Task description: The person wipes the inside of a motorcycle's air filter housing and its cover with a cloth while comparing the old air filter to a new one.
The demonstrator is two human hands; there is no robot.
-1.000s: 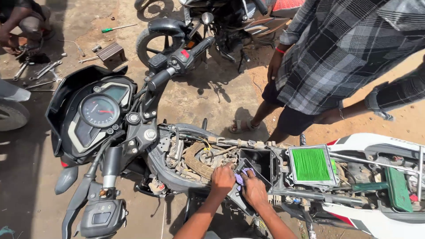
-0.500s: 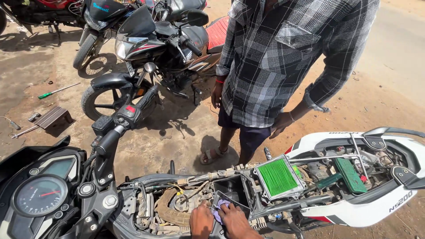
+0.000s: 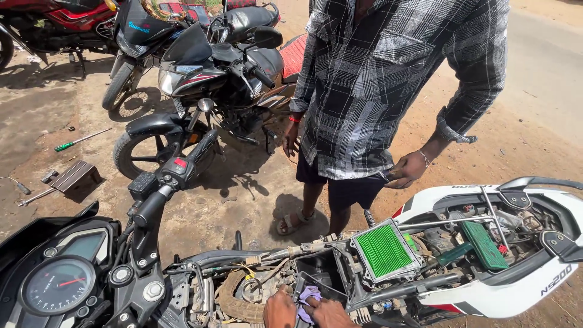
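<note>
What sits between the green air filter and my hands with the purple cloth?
In the head view, only the open black airbox separates the green filter from both hands and purple cloth.

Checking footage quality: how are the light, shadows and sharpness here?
Head view: hard sunlight, dark shadows under the parked bikes; green filter and speedometer sharp; both hands, left hand and right hand, cropped at the bottom edge around a purple cloth.

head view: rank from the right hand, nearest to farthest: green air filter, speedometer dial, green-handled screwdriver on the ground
From the right hand:
1. Green air filter, just up and right, on the stripped bike.
2. Speedometer dial, far left, on the dash.
3. Green-handled screwdriver, upper left, lying on the dirt.
</note>
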